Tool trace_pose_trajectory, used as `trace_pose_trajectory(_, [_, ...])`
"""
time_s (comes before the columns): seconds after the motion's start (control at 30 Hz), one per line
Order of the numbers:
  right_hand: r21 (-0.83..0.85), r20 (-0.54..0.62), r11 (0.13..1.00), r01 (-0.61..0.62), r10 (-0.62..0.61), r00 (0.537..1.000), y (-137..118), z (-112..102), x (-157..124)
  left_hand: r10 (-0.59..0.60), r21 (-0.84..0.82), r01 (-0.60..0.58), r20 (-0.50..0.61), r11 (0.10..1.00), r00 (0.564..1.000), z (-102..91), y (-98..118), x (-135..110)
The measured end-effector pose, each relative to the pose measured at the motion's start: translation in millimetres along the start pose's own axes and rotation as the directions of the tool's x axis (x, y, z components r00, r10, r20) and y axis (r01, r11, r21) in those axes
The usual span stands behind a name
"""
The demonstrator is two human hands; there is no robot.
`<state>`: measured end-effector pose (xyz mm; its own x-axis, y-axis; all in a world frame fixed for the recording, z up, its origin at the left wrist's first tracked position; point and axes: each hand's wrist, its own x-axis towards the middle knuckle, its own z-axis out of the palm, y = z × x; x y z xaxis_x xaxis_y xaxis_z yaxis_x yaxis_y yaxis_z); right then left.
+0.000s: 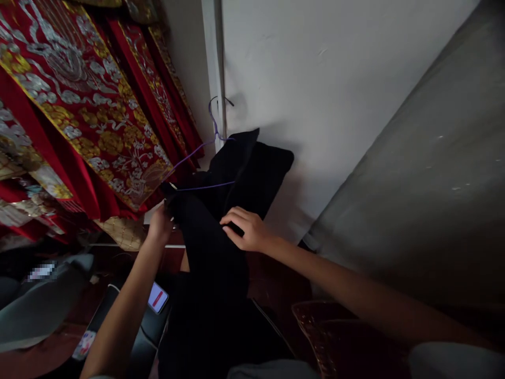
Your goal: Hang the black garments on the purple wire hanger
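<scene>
A black garment [213, 247] hangs partly over a purple wire hanger [197, 149], whose hook catches on a narrow pale post by the wall. Close to the hanger's left corner, my left hand [160, 225] is closed on the garment's edge; its fingertips are partly hidden. My right hand [246, 230] has thumb and fingers drawn near each other at the black cloth, pinching it near the middle. Part of the garment spreads to the right of the hanger against the wall, and its dark folds are hard to tell apart.
Red embroidered cloths [106, 121] with gold and silver patterns hang at the left. A white wall [315, 79] stands ahead, with a grey surface [442, 184] to the right. Below left are a lit phone [158, 298] and a person's grey-clad leg [43, 305].
</scene>
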<state>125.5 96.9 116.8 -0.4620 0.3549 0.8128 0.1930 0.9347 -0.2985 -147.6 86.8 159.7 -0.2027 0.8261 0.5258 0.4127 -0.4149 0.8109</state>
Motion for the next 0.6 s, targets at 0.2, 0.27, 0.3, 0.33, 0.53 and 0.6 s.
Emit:
trace_pose_trajectory(0.2, [0.226,0.264,0.93,-0.291,0.229,0.937,-9,12,13,-0.016,0.204,-0.094,0.483,0.974,0.876,21.8,50,-31])
trace_pose_trajectory(0.27, [0.303,0.276,0.884,-0.357,0.278,0.92,-12,18,14,0.067,0.234,-0.228,0.543,0.945,0.837,25.2,76,-38])
trace_pose_trajectory(0.3, [0.319,0.256,0.864,-0.389,0.317,0.913,-15,20,15,0.115,0.232,-0.275,0.532,0.933,0.839,26.4,87,-40])
trace_pose_trajectory(0.33, [0.311,0.221,0.855,-0.414,0.359,0.907,-17,20,16,0.162,0.217,-0.305,0.502,0.927,0.849,27.3,96,-40])
trace_pose_trajectory(0.53, [0.326,0.031,0.842,-0.429,0.444,0.895,-35,-3,36,0.315,0.053,-0.343,0.284,0.938,0.906,35.4,106,-26])
trace_pose_trajectory(0.6, [0.48,0.207,0.697,-0.533,0.501,0.841,-42,-16,43,0.298,-0.031,-0.304,0.312,0.952,0.902,42.0,97,-26])
